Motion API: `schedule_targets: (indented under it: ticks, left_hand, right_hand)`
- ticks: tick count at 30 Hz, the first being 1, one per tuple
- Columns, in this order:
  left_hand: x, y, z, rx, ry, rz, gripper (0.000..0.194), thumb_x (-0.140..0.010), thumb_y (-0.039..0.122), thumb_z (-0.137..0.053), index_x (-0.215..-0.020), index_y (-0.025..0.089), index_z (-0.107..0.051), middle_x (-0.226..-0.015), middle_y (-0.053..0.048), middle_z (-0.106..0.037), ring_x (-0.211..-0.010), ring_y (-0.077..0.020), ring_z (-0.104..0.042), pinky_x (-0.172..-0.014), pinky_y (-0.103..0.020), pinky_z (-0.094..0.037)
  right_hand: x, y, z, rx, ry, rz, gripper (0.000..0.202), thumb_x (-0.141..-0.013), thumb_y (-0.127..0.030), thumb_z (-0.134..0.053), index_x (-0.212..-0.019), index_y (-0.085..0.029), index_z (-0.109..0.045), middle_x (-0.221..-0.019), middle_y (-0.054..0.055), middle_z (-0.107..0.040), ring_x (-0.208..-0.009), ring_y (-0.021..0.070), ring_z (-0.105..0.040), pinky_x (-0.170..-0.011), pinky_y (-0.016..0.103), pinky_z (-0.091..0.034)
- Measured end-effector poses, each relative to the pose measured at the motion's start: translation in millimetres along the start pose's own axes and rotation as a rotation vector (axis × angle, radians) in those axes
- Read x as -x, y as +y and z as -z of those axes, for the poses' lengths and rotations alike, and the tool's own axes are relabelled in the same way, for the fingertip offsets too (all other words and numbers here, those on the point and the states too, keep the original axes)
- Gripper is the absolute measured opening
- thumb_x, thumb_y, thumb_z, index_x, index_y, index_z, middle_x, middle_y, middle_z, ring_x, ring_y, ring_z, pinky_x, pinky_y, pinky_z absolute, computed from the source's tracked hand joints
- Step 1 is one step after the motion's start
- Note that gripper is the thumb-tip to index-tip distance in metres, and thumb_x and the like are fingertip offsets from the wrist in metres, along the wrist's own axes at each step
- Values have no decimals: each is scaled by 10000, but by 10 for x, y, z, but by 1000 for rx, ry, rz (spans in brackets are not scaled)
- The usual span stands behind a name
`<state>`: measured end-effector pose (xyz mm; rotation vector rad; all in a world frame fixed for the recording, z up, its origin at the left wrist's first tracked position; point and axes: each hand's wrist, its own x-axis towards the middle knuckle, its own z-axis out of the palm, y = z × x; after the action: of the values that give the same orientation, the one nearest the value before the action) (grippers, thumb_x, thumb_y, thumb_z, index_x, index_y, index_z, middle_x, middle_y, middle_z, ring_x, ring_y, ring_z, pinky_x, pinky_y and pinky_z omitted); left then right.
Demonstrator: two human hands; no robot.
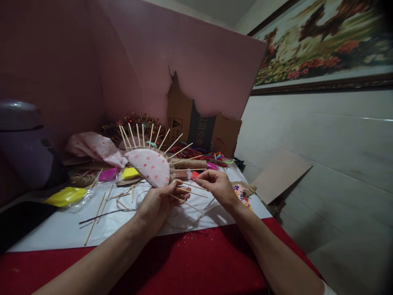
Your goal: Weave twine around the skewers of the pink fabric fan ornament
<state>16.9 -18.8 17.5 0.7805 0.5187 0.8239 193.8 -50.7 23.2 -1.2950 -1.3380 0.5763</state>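
My left hand (159,200) grips the lower right end of a half-round craft piece (150,164), thumb in front and fingers behind. White cloth with red-pink dots covers its face. Twine (171,168) wraps the curved edge, and several thin wooden sticks (180,140) fan outward from it. My right hand (216,184) is just right of the piece, thumb and forefinger pinched together near the lower stick tips. What lies in that pinch is too small to make out. A thin cord (184,226) loops over the white sheet below the hands.
Loose sticks (95,219) lie on the white sheet (61,229) at left, near yellow (66,196) and purple (108,174) packets. A twine roll (192,164), colourful pipe cleaners (222,156) and torn cardboard (178,108) are behind. A purple appliance (24,143) stands far left.
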Motion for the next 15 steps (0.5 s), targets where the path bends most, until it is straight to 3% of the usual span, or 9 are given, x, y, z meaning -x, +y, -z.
schedule_targets:
  ticks: [6,15]
  left_hand:
    - [-4,13,16,-3,-67,3,183,-808,149,-506,-787,83,-675,-799,-123,-700,-675,-168,-643,-650,-261,-473]
    - [8,18,14,-11,-84,29,162,-800,154,-520,-802,88,-668,-785,-103,-708,-679,-162,-641,-669,-263,-464]
  right_hand:
    - [10,-12,27,-141,-64,-163,241,-630,-355,-727,-684,-142,-629,-517,-54,-487,-435,48,-325,-393,195,-203]
    - [-14,27,5,-163,-15,-83,213,-614,-335,-732,-651,-154,-626,-541,-40,-515,-459,56,-346,-426,217,-241]
